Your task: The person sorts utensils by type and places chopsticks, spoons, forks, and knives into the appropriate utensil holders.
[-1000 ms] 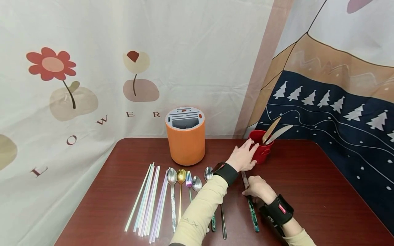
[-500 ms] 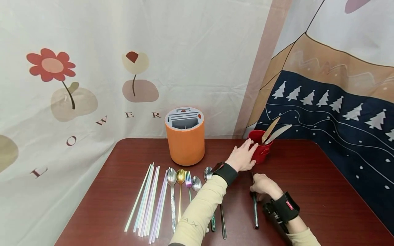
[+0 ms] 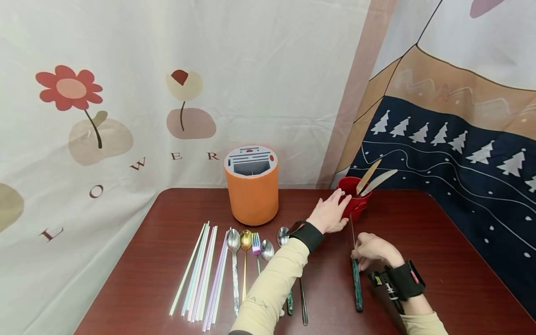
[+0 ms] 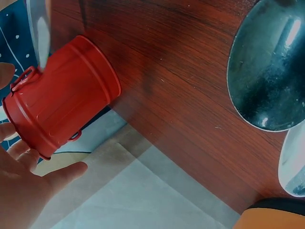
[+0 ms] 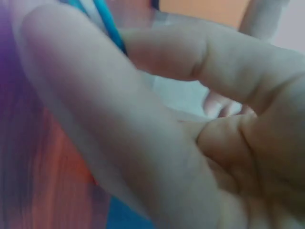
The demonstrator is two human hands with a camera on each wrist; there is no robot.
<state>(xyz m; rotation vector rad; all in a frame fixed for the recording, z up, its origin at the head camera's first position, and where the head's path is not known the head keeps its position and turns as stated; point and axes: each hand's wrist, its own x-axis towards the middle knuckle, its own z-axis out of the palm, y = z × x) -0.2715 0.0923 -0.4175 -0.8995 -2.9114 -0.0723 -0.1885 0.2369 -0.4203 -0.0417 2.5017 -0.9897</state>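
My right hand (image 3: 374, 250) pinches a table knife (image 3: 357, 284) with a dark green handle near where blade meets handle. Its blade points away from me, the tip close to the front of a small red bucket (image 3: 356, 208). Blurred fingers fill most of the right wrist view, with a blue-green strip of the handle (image 5: 109, 24) at the top. My left hand (image 3: 328, 216) rests with spread fingers at the bucket's left rim; the left wrist view has its thumb apart from the bucket. A wooden-coloured blade (image 3: 368, 177) and a silver knife blade (image 3: 380, 181) lean out of the bucket.
An orange cylindrical holder (image 3: 253, 200) with a slotted grey top stands at the back. Pastel sticks (image 3: 201, 274), a large spoon (image 3: 233, 242), a gold spoon (image 3: 246, 242), a rainbow fork (image 3: 257, 244) and other spoons lie left, partly under my left sleeve (image 3: 272, 288).
My right hand has shifted right with the knife, whose blade has swung from pointing up-left to nearly straight toward the bucket. The left hand stays at the bucket.
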